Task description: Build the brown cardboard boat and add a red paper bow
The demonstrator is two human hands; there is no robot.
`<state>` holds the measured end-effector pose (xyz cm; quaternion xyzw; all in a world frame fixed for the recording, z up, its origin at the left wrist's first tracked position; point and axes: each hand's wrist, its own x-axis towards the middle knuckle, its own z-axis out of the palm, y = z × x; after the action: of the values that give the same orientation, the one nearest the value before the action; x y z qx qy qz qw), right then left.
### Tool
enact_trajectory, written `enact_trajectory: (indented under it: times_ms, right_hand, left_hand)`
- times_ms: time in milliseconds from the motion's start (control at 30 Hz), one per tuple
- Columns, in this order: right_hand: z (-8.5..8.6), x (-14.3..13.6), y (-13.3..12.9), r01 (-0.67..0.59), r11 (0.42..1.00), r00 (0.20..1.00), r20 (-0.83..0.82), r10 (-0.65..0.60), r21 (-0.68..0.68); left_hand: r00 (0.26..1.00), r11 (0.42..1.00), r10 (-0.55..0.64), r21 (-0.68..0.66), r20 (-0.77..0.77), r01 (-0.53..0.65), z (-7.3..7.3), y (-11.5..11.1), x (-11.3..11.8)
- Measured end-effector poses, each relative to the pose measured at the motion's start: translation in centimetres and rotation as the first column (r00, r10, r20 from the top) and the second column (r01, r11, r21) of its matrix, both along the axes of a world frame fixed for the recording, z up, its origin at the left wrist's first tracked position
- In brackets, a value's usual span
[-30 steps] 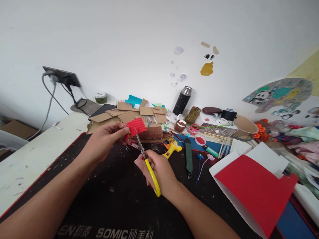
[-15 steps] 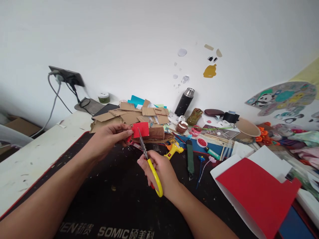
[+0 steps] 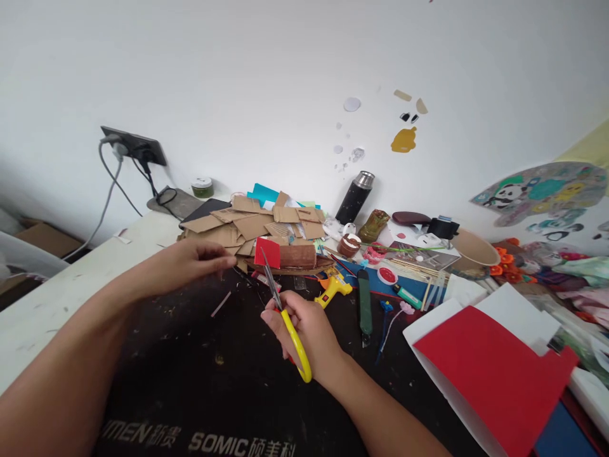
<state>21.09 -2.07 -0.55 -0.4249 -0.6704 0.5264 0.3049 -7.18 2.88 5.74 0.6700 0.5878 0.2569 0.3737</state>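
My right hand grips yellow-handled scissors, whose blades point up and away from me. At the blade tips is a small red piece of corrugated paper, seemingly caught between them. My left hand is off to the left of that piece, fingers stretched out and holding nothing visible. A thin pale strip is over the black mat below the left hand. Behind the red piece sits a brown cardboard boat-like model.
Cardboard scraps pile up at the back. Right of the scissors are a yellow glue gun and a green utility knife. A black thermos leans near the wall. Red card covers the right side.
My left hand has let go of the red paper and drawn back to the left. A thin strip now shows below it. The scissors have hardly moved, and the red piece stays at their tips.
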Motion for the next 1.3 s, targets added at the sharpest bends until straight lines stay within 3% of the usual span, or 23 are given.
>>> enact_trajectory:
  times_ms: [133, 267, 600, 967, 1300]
  right_hand:
    - [0.3, 0.0, -0.3, 0.002, 1.000, 0.999, 0.033, -0.002, 0.011]
    - [0.6, 0.0, -0.4, 0.000, 1.000, 0.999, 0.047, -0.001, 0.012]
    - [0.5, -0.1, -0.4, -0.016, 0.999, 0.999, 0.046, 0.014, 0.038]
    - [-0.2, -0.1, -0.3, -0.032, 0.997, 0.997, -0.068, 0.027, -0.066]
    - [0.2, -0.3, -0.6, -0.035, 0.992, 0.996, -0.089, 0.025, -0.120]
  left_hand:
    - [0.964, 0.999, -0.044, -0.002, 0.264, 0.046, 0.4, -0.3, 1.8]
    - [0.913, 1.000, 0.009, -0.015, 0.408, -0.003, 0.1, -0.6, 3.1]
    - [0.865, 0.998, 0.024, -0.066, 0.502, 0.011, -0.6, -0.5, 3.8]
    - [0.781, 0.978, 0.188, -0.036, 0.595, -0.208, -1.0, -0.7, 5.5]
    - [0.719, 0.966, 0.214, -0.032, 0.662, -0.258, -1.9, -0.9, 7.0]
